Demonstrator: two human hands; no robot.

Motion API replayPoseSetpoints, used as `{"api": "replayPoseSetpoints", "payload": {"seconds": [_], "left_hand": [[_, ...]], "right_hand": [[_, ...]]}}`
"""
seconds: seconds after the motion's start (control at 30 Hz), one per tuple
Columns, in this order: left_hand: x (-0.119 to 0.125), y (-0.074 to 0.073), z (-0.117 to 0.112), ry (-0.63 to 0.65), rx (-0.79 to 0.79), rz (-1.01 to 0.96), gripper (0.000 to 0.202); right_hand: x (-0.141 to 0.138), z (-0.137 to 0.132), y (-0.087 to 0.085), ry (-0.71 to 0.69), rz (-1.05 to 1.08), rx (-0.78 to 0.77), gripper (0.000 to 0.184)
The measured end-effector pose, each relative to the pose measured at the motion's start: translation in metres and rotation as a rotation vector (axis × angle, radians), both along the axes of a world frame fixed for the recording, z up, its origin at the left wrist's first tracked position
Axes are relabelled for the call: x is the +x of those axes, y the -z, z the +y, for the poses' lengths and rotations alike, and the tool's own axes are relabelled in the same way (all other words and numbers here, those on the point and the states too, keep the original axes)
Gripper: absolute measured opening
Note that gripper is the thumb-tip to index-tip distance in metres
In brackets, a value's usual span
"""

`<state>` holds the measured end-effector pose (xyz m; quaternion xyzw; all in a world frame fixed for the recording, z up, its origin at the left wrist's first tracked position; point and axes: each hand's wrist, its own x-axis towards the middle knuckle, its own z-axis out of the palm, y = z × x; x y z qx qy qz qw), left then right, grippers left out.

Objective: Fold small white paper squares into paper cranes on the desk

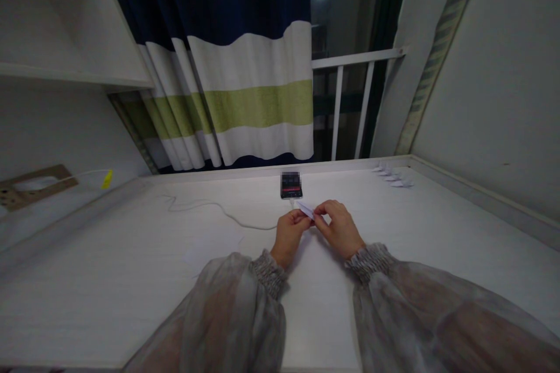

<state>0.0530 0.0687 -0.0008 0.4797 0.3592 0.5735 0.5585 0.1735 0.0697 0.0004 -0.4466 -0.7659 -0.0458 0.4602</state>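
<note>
A small folded piece of white paper (305, 208) is pinched between both hands, just above the white tabletop (144, 303). My left hand (289, 234) grips its lower left side, thumb and fingers pressed together. From the right, my right hand (340, 228) pinches the same paper near its right end, fingers bent. The fingertips of the two hands almost meet and hide part of the folds. Just beyond the paper lies a phone (291, 185) with a dark screen and a red bar, a white cable (227, 214) running up to it from the left.
Several small folded paper pieces (392, 176) stand in rows at the far right. Pale paper sheets (214, 250) seem to lie left of my left sleeve. Behind the table hang a striped curtain (258, 70) and a white railing (359, 61). A shelf (70, 78) juts out at upper left.
</note>
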Motion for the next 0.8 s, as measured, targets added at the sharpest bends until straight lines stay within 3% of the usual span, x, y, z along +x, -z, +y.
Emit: {"api": "replayPoseSetpoints", "payload": {"seconds": [0.37, 0.8], "left_hand": [[-0.0017, 0.0057, 0.0039, -0.023, -0.006, 0.043, 0.007], [-0.0012, 0.0047, 0.003, -0.008, -0.03, 0.021, 0.015]], "right_hand": [[0.0004, -0.0016, -0.0017, -0.12, 0.058, -0.01, 0.012], [0.0013, 0.0006, 0.0011, -0.052, 0.032, -0.039, 0.007]]}}
